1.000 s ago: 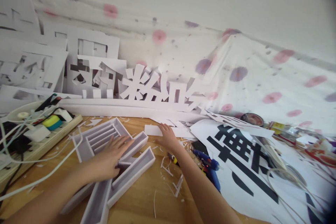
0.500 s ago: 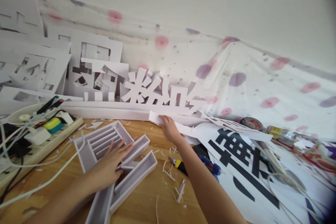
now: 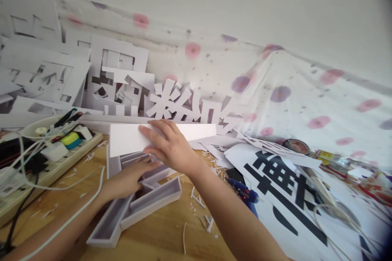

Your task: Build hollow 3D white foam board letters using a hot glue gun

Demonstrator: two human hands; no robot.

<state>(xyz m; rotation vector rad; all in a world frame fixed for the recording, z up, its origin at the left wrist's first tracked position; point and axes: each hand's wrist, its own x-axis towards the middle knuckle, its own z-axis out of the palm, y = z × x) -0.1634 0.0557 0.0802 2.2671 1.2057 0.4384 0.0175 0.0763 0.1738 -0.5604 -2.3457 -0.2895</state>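
My right hand [image 3: 171,144] is closed on a long white foam-board strip [image 3: 125,138], fingers on its face, holding it above the far part of a hollow white foam-board character [image 3: 105,222]. The character has raised walls and open channels and lies on the wooden table. My left hand [image 3: 133,177] grips the character near its middle, fingers over the inner walls; the strip and my right hand partly cover its far end. A blue glue gun [image 3: 243,191] with a small red light lies to the right of my right forearm.
A power strip [image 3: 88,144] with plugs and cables runs along the left. Cut-out foam boards [image 3: 122,79] and finished characters [image 3: 174,100] stand at the back. Printed sheets [image 3: 254,216] cover the right side; foam scraps [image 3: 210,223] litter the wood [image 3: 162,234].
My right hand has picked up the white strip from the back and brought it left over the character. The character has turned slightly under my left hand. The yellow-and-black cutter is now hidden.
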